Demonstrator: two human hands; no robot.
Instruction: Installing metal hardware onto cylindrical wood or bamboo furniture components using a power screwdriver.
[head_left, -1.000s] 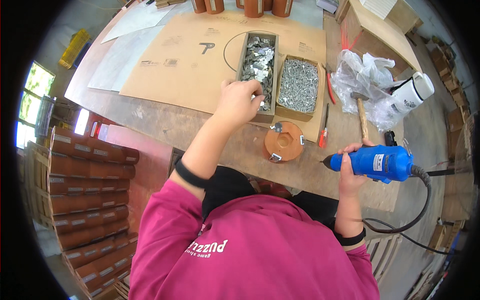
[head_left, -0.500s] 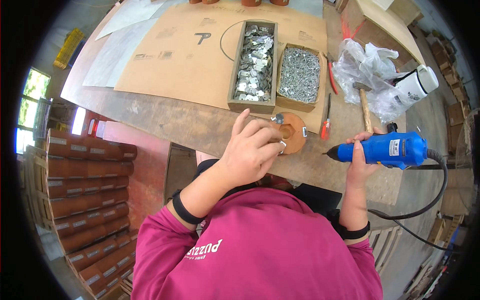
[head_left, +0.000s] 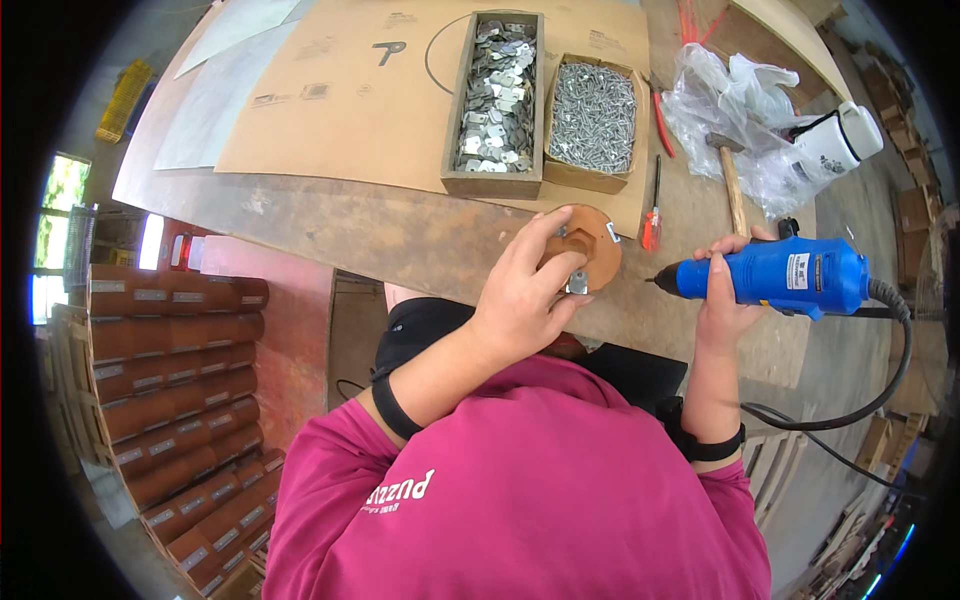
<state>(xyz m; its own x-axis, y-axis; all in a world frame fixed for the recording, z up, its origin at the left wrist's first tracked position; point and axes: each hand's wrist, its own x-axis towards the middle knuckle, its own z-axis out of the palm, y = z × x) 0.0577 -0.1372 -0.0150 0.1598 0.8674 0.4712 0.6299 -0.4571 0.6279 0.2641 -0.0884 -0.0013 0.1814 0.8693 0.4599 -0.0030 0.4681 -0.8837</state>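
A round reddish-brown piece (head_left: 603, 262) with a hollow in its middle rests at the near edge of the table. My left hand (head_left: 525, 285) is closed on its left side, fingers over the rim and into the hollow. Small metal plates sit at its rim: one plate (head_left: 577, 283) beside my left thumb, another plate (head_left: 613, 232) on the right. My right hand (head_left: 728, 290) grips a blue corded electric screwdriver (head_left: 790, 278). The tool lies level, its black tip pointing left toward the round piece and apart from it.
Behind the piece stand a wooden tray (head_left: 492, 185) of small metal plates and a carton (head_left: 590, 177) of screws. To the right lie a hand screwdriver (head_left: 653, 228), red-handled pliers (head_left: 664, 125), a hammer (head_left: 732, 195), plastic bags (head_left: 700, 125) and a white bottle (head_left: 835, 145). Brown cylinders (head_left: 170, 370) are stacked at left.
My left hand has shifted right and turned with the round piece, bringing one metal plate beside the thumb. The electric screwdriver stays in my right hand, nearly where it was.
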